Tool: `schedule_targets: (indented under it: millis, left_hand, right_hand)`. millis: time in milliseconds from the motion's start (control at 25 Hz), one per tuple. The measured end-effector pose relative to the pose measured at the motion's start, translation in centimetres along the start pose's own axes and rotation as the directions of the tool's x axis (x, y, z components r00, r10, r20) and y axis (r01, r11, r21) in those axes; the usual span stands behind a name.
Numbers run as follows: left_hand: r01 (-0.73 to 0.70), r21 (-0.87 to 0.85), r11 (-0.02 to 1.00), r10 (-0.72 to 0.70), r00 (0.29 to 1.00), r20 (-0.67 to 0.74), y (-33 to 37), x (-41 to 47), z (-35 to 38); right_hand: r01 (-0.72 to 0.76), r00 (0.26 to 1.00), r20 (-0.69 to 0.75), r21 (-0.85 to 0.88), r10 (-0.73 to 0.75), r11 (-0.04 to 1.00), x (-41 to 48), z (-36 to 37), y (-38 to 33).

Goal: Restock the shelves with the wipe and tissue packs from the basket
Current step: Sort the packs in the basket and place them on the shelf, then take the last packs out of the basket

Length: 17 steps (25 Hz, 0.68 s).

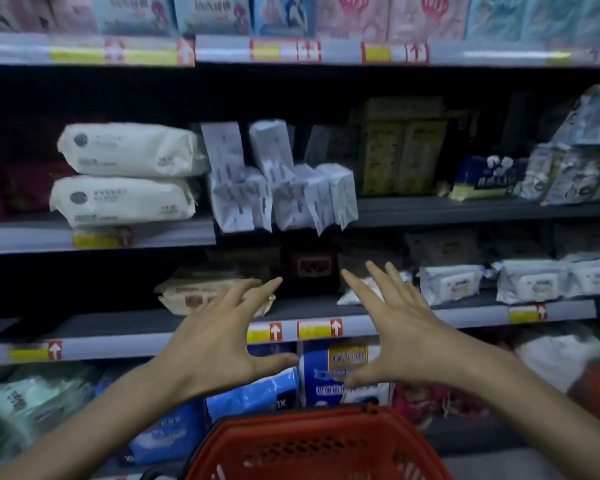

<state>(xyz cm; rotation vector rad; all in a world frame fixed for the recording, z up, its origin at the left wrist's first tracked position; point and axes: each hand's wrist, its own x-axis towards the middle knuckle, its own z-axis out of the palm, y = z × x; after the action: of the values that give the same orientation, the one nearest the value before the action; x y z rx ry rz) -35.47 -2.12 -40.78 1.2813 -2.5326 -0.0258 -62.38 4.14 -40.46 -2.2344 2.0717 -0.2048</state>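
Two hands, left (219,337) and right (400,336), spread and holding nothing, reach toward white packs (281,192), probably to straighten them; basket (312,441) near.

My left hand (219,341) and right hand (406,330): bare, long slim fingers. Also bare to frame edge: left forearm (94,410), right forearm (520,403).

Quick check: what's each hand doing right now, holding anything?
Left hand: open, fingers spread, holding nothing.
Right hand: open, fingers spread, holding nothing.
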Motion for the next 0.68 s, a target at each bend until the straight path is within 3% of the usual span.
schedule_targets:
  millis: [200, 400, 480, 680]
  left_hand:
    - [0.101, -0.053, 0.993, -0.088, 0.974, 0.207, -3.0, -2.1, 9.4]
    - [0.242, -0.126, 0.962, -0.175, 0.903, 0.393, -6.5, -4.4, 20.8]
    - [0.266, -0.127, 0.955, -0.174, 0.856, 0.486, -7.5, -5.7, 25.2]
    - [0.213, 0.074, 0.974, -0.202, 0.68, 0.705, -8.9, -8.8, 33.5]
  right_hand:
    - [-0.007, 0.956, 0.294, 0.007, 0.004, 1.0, -0.5, 10.1, 1.9]
    - [-0.015, 0.814, 0.578, -0.061, 0.048, 0.998, 0.3, 22.5, 4.3]
    - [-0.02, 0.743, 0.665, -0.084, 0.071, 0.996, 0.2, 26.8, 5.3]
    - [-0.006, 0.625, 0.77, -0.156, 0.125, 0.988, -1.7, 33.9, 8.6]
